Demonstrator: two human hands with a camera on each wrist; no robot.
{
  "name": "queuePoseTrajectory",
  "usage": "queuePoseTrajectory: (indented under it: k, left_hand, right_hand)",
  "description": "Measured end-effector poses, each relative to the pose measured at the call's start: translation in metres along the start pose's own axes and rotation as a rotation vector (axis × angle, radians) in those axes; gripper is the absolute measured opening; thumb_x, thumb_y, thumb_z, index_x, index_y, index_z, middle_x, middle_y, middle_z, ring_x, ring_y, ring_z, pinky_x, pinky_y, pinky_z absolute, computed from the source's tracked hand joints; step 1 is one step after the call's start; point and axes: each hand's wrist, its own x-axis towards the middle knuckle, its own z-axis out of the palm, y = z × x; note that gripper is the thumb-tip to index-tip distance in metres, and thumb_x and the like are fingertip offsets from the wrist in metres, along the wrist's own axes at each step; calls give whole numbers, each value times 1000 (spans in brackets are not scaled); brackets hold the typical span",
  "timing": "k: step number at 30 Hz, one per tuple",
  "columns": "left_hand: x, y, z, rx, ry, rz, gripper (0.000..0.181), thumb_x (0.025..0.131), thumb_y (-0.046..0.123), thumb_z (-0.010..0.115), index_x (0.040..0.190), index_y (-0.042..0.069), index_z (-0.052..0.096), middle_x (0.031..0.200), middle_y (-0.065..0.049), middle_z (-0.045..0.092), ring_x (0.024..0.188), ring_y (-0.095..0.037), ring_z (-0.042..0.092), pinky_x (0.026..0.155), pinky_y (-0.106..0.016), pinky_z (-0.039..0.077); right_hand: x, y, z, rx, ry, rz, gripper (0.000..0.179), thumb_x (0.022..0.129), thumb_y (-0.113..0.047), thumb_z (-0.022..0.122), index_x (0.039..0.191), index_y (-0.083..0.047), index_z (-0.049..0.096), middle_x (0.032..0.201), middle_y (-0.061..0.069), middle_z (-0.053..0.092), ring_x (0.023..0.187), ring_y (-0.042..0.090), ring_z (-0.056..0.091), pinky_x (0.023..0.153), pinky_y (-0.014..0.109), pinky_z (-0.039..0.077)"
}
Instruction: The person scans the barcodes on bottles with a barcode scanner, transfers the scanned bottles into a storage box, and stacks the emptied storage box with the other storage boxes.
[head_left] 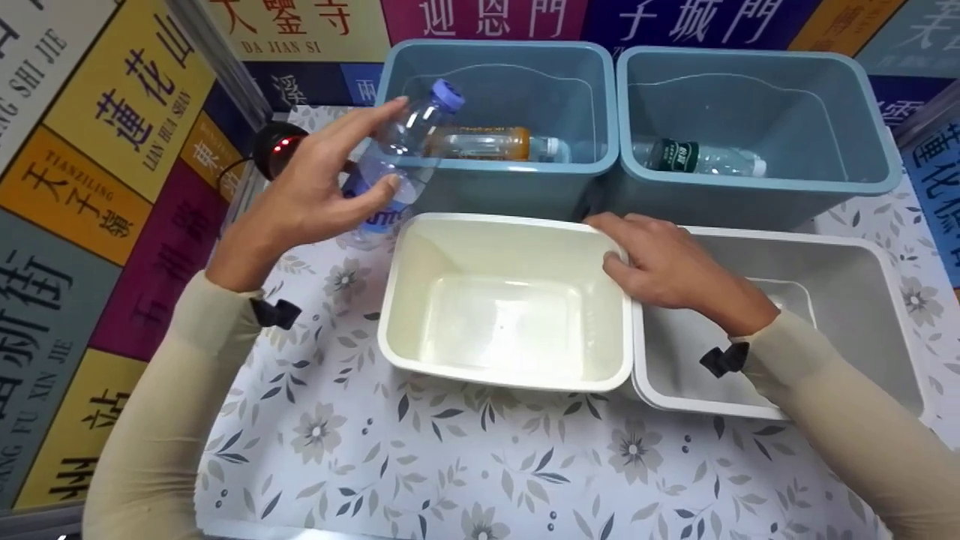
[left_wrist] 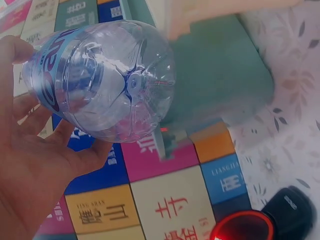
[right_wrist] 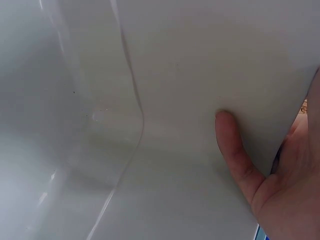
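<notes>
My left hand (head_left: 319, 176) grips a clear plastic bottle (head_left: 409, 154) with a purple cap and a blue-purple label. The bottle is tilted, cap up, and overlaps the left corner of the left blue-grey bin (head_left: 487, 191) in the head view. In the left wrist view, the clear base of the bottle (left_wrist: 135, 82) faces the camera, with fingers around its labelled side. My right hand (head_left: 667, 262) holds the far right corner of a cream plastic bin (head_left: 502, 330). Its thumb (right_wrist: 235, 150) lies against a pale inner wall in the right wrist view.
Inside the left blue-grey bin lies an orange-labelled bottle (head_left: 502, 142). The right blue-grey bin (head_left: 720, 199) contains a green-labelled bottle (head_left: 697, 157). A greyish-white bin (head_left: 690, 352) stands right of the cream one. A black device with red lights (head_left: 277, 146) sits at the left wall.
</notes>
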Motion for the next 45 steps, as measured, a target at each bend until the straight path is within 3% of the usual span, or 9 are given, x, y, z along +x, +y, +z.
queuePoseTrajectory:
  k: [6, 10, 14, 17, 24, 30, 37, 45]
  left_hand:
    - [-7, -11, -10, 18, 14, -62, 72, 93, 26, 64, 156, 37, 32, 149, 9, 50, 127, -14, 52, 91, -41, 58]
    - [-13, -18, -14, 47, 30, -100, 71, 94, 27, 63, 156, 40, 32, 149, 12, 50, 124, -10, 53, 86, -28, 58]
    - [-20, -25, -16, 60, 47, -149, 69, 95, 29, 62, 155, 41, 32, 148, 12, 51, 110, -7, 55, 73, -15, 50]
    - [-24, -30, -17, 59, 58, -184, 67, 95, 30, 61, 155, 42, 33, 146, 10, 52, 100, -7, 51, 67, -18, 44]
    - [-30, -40, -20, 41, 66, -272, 67, 95, 35, 61, 154, 46, 31, 142, 11, 54, 106, -8, 52, 74, -18, 45]
    - [-30, -46, -19, 34, 73, -267, 69, 95, 27, 63, 153, 46, 32, 141, 8, 55, 105, -8, 52, 72, -18, 43]
    - [-33, -50, -21, -12, 103, -243, 68, 94, 15, 64, 154, 35, 37, 145, 1, 54, 112, -15, 57, 80, -15, 45]
    - [-31, -71, -17, -5, 81, -264, 68, 95, 24, 64, 153, 43, 35, 146, 12, 53, 106, -7, 55, 71, -17, 43]
  right_hand:
    - [2, -2, 0, 4, -1, 12, 48, 95, -23, 52, 142, -32, 52, 112, -5, 65, 93, 17, 58, 77, 41, 46]
    - [3, -2, 0, -10, 8, 5, 47, 95, -23, 53, 141, -31, 52, 113, -3, 66, 95, 18, 58, 79, 43, 47]
    - [5, -3, 1, -12, 4, -4, 47, 95, -23, 53, 141, -31, 52, 111, -4, 65, 91, 18, 57, 76, 40, 46]
    - [5, -5, 2, -7, -5, -2, 47, 95, -24, 53, 141, -32, 52, 110, -5, 65, 89, 17, 56, 74, 38, 45]
    - [6, -6, 1, 2, -13, 10, 47, 95, -24, 52, 141, -32, 52, 116, -5, 65, 93, 17, 57, 78, 41, 48]
    - [2, -4, -1, -2, -19, 21, 47, 96, -25, 52, 143, -32, 51, 120, -6, 65, 94, 17, 57, 78, 41, 48]
    - [1, -4, -2, 2, -14, 18, 47, 95, -23, 51, 141, -33, 53, 118, -10, 65, 95, 16, 57, 77, 40, 47]
    - [-4, -1, -3, -2, -3, 24, 47, 94, -22, 51, 140, -33, 53, 118, -11, 65, 95, 16, 57, 75, 40, 47]
